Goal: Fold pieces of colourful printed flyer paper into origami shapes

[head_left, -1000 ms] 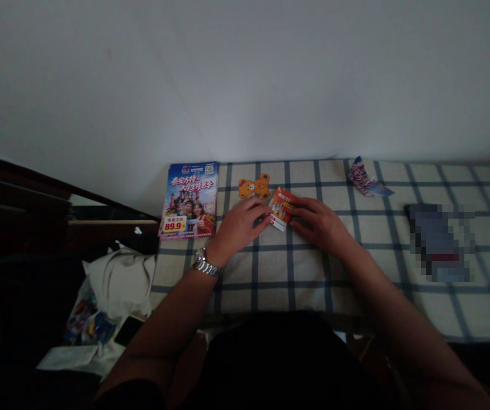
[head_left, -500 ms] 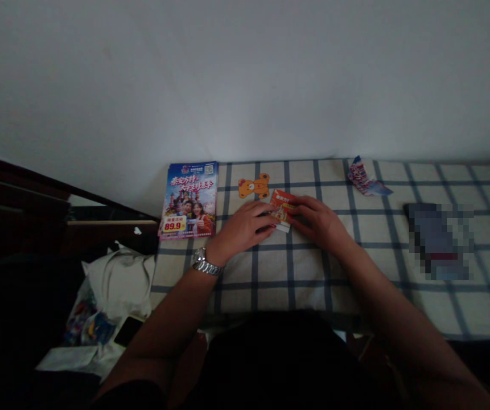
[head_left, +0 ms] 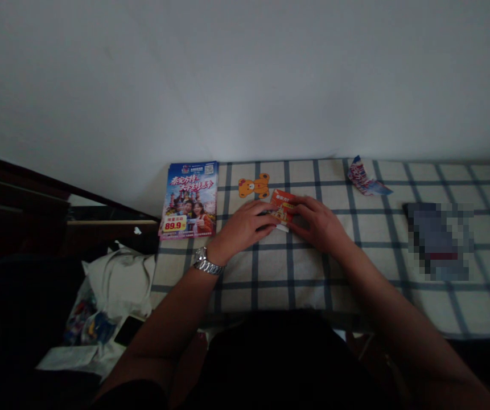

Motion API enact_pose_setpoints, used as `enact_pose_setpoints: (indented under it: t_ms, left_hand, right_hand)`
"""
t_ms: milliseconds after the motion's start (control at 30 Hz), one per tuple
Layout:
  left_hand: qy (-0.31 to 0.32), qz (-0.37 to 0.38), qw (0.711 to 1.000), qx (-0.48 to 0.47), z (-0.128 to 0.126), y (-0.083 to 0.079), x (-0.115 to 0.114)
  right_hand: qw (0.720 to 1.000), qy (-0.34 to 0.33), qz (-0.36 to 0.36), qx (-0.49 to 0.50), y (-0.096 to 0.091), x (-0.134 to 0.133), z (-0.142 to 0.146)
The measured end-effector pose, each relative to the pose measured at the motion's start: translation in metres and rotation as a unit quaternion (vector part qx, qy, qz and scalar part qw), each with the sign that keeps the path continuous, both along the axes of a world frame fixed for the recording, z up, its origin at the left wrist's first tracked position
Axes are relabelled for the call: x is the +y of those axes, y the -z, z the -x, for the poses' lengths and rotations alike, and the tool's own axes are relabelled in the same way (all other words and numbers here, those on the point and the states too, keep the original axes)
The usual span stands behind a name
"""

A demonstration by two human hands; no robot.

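Observation:
A small orange printed paper (head_left: 282, 206), partly folded, lies between my two hands over the checked tablecloth (head_left: 270, 285). The fingers of my left hand (head_left: 251, 224) close on its left edge; a metal watch is on that wrist. From the other side my right hand (head_left: 315, 221) pinches the paper's right edge with thumb and fingers. A pale strip shows along the paper's lower edge. Just beyond my left hand lies a flat orange teddy bear cutout (head_left: 254, 186). My fingers cover the paper's two sides.
A stack of blue and pink flyers (head_left: 189, 199) sits at the table's left end. A folded blue flyer (head_left: 367, 181) stands near the wall. To the right lies a dark, blurred-out flat object (head_left: 435, 233). White bags (head_left: 120, 279) are beside the table, low left.
The pale strip at the paper's lower edge looks narrower, and my right fingers have shifted slightly along it. The other things have stayed in place.

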State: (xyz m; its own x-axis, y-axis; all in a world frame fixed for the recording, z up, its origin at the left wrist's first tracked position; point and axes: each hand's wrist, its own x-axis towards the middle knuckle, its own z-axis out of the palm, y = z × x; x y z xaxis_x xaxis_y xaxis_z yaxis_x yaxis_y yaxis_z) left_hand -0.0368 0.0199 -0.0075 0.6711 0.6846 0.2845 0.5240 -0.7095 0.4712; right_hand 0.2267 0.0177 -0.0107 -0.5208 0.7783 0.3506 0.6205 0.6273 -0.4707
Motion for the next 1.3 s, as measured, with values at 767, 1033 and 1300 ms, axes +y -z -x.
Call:
enact_pose_setpoints:
  t_ms: [767, 1033, 1300]
  left_hand:
    - [-0.034, -0.037, 0.999, 0.004, -0.001, 0.002, -0.001]
    - [-0.091, -0.057, 0.994, -0.014, -0.009, 0.005, -0.002]
    - [-0.096, -0.054, 0.994, 0.002, -0.013, 0.005, 0.000]
  right_hand:
    - [0.999, -0.020, -0.029, -0.009, 0.011, 0.001, -0.001]
    - [1.000, -0.025, -0.019, -0.002, 0.005, -0.002, 0.005]
    - [0.999, -0.014, -0.034, 0.000, 0.007, -0.004, 0.015]
